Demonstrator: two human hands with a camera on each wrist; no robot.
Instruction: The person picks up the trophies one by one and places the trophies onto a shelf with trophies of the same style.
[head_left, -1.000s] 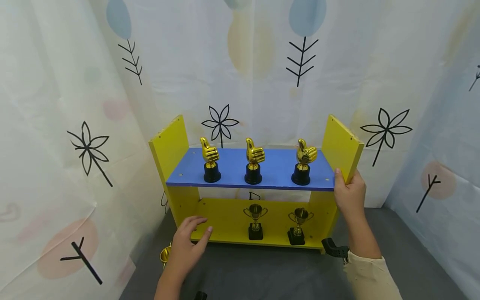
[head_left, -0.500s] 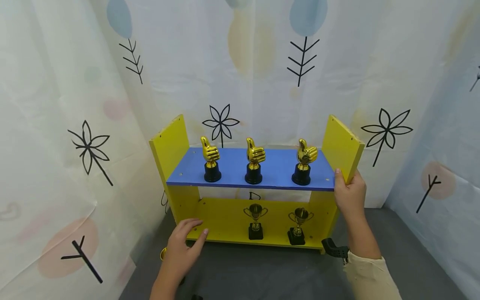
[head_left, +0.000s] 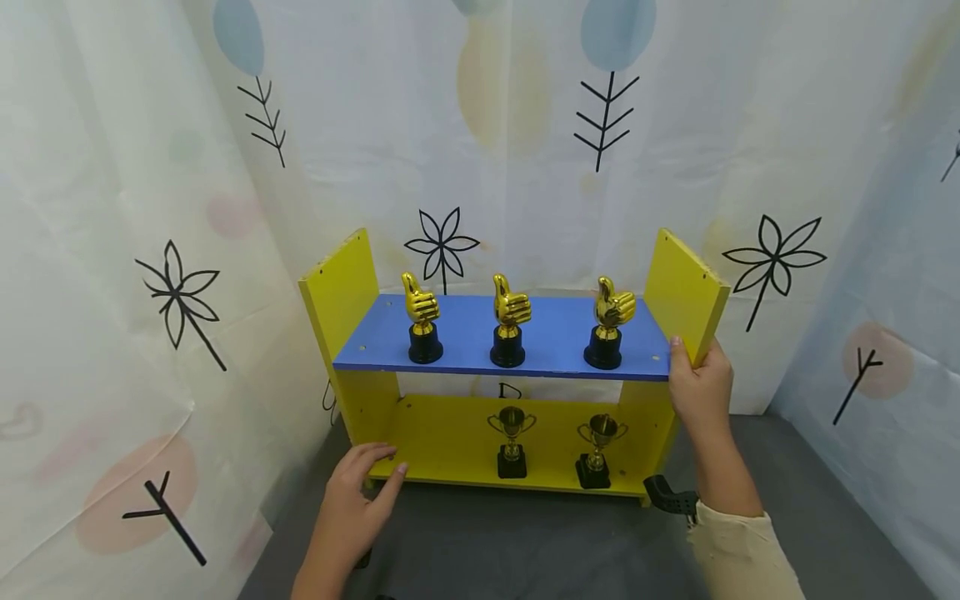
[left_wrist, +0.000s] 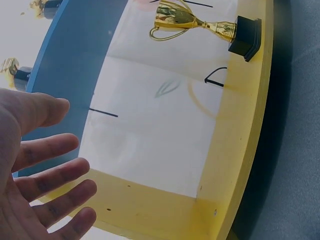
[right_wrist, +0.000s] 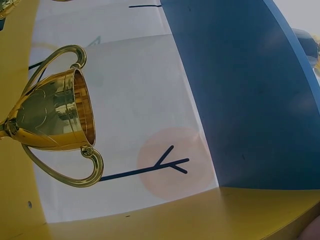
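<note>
A yellow shelf unit point(head_left: 697, 292) with a blue upper board point(head_left: 465, 329) stands ahead. My right hand point(head_left: 701, 387) grips its right side panel, thumb on the inner side near the blue board's front corner. At the lower left, my left hand point(head_left: 352, 500) is held with fingers spread, holding nothing, in front of the bottom board's left end; the left wrist view shows its palm and parted fingers point(left_wrist: 55, 175). Two gold trophy cups point(head_left: 512, 425) on black bases stand on the yellow bottom board, one of them a cup point(right_wrist: 55, 112) close up in the right wrist view.
On the blue board stand three gold thumbs-up trophies point(head_left: 507, 312) with round black bases. Dark grey cloth point(head_left: 525, 542) spreads in front of the unit. A patterned white curtain point(head_left: 510, 192) hangs behind it and on both sides.
My left hand has drifted left and slightly down. The gold cup seen beside it earlier is now out of sight. My right hand keeps its hold on the side panel.
</note>
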